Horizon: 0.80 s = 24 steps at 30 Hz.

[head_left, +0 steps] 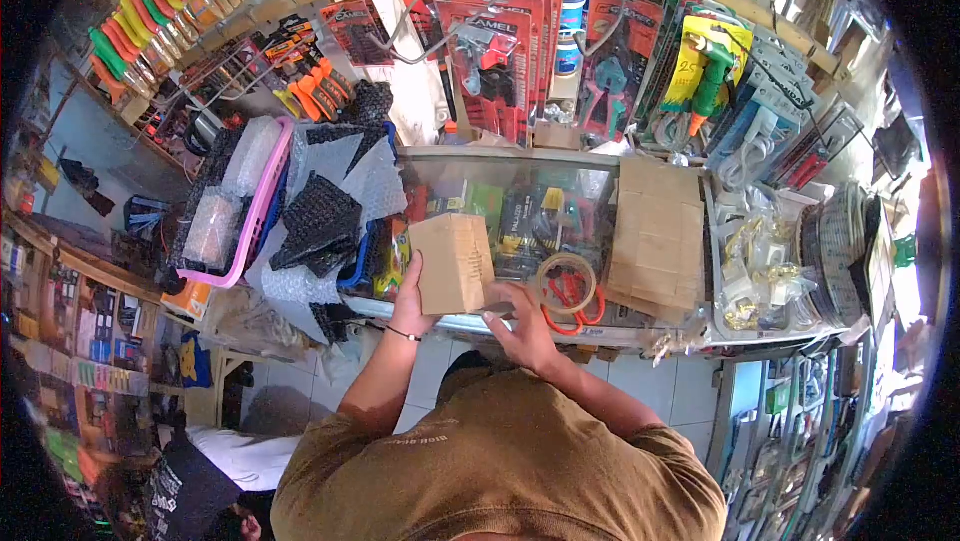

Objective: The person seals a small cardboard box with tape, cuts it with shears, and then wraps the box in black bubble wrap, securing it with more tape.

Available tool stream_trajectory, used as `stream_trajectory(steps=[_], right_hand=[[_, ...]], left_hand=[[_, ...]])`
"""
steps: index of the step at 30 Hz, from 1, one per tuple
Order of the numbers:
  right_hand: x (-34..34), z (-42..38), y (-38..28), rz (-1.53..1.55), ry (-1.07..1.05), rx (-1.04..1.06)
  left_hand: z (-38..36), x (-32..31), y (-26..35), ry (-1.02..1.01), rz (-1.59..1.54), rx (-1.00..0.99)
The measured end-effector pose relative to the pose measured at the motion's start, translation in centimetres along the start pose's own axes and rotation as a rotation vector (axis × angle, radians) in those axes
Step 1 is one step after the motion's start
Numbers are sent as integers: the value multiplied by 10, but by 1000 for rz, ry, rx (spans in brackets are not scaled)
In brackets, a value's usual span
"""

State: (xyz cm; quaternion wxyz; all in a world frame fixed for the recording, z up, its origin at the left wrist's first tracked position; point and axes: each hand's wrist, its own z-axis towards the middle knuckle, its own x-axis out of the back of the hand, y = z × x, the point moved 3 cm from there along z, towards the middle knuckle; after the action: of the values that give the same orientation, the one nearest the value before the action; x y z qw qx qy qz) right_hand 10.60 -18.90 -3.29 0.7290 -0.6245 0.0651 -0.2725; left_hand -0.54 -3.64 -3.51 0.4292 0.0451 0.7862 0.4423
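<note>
Here, both hands grip a plain cardboard box (455,263) above the glass counter (520,324): left hand (408,293) curled around its side, right hand (523,326) closed under its bottom corner. Beyond, a tape roll (567,281), then hanging red packs (495,51) reading "CAMEL".

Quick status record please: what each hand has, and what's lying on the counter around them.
left hand: grips the left edge of the small cardboard box
right hand: at the box's lower right corner, touching it
box: held upright over the glass counter
tape roll: flat on the glass, right of the box
orange scissors: beside the tape roll
flat cardboard stack: further right
pink basket: left, holds bubble wrap
</note>
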Motion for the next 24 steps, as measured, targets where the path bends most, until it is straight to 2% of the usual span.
stream_trajectory(steps=[2, 5, 9, 13, 15, 21, 23, 24], right_hand=[[0, -3, -7, 5, 24, -11], [4, -4, -16, -227, 73, 146], [5, -4, -24, -231, 59, 174], [12, 1, -40, -207, 99, 262], [19, 8, -55, -192, 131, 279], [35, 29, -94, -291, 131, 407], [36, 31, -100, -507, 144, 511], [36, 31, -101, -507, 146, 510]], left_hand=[[2, 4, -14, -106, -296, 104], [-1, 1, -23, -87, -334, 110], [-3, -1, -30, -133, -401, 126], [-10, -4, -25, -181, -384, 137], [-17, -12, -20, -371, -409, 146], [-34, -28, -17, -331, -241, 134], [-36, -25, -22, -341, -236, 145], [-36, -25, -23, -352, -230, 154]])
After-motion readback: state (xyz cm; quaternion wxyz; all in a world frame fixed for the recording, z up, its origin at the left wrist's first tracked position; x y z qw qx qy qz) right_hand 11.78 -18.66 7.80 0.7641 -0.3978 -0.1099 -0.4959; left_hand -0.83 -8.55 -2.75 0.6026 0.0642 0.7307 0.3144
